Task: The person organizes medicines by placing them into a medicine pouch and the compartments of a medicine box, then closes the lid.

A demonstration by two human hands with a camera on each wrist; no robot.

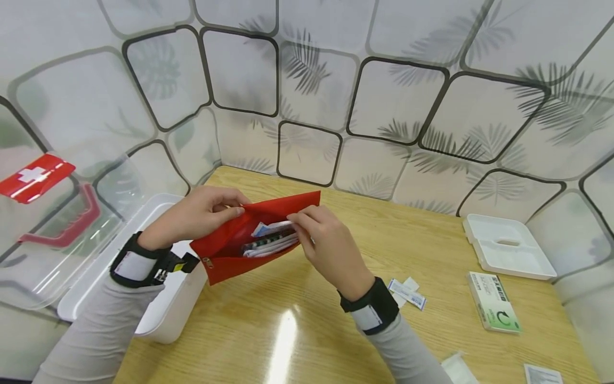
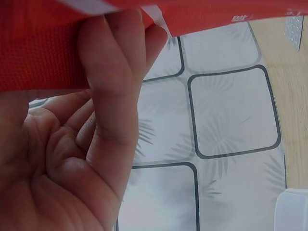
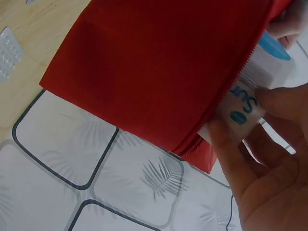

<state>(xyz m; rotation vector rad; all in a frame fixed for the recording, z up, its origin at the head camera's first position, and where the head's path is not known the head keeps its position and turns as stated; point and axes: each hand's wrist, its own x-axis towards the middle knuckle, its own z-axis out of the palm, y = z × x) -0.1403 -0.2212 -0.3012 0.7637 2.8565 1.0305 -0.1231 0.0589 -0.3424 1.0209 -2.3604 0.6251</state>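
- Wood-grain table (image 1: 384, 234): seen as the working surface; its middle is occupied by no container, presumably so that both hands can be worked there.
- White box (image 1: 179, 312): stood on the left, its clear lid (image 1: 48, 290) swung back, likely so that the inside can be reached.
- Red pouch (image 1: 240, 268): held aloft between both hands, above the table and just beside the box. Its zipped mouth is spread and tipped toward the wearer, apparently so that the contents (image 1: 268, 242) can be seen and reached.
- Left hand (image 1: 201, 213): pouch's edge pinched near its left end, thumb laid along the top, fingers tucked behind; by this grip the mouth seems to be kept apart.
- Right hand (image 1: 328, 245): brought in from the right with the wrist angled inward; a packet is pinched narrowly between thumb and fingers.
- White packet (image 3: 243, 103) with blue print: gripped at its outer end, partly within the mouth.
- Flat sachets (image 1: 406, 293): laid overlapping, near the right wrist.
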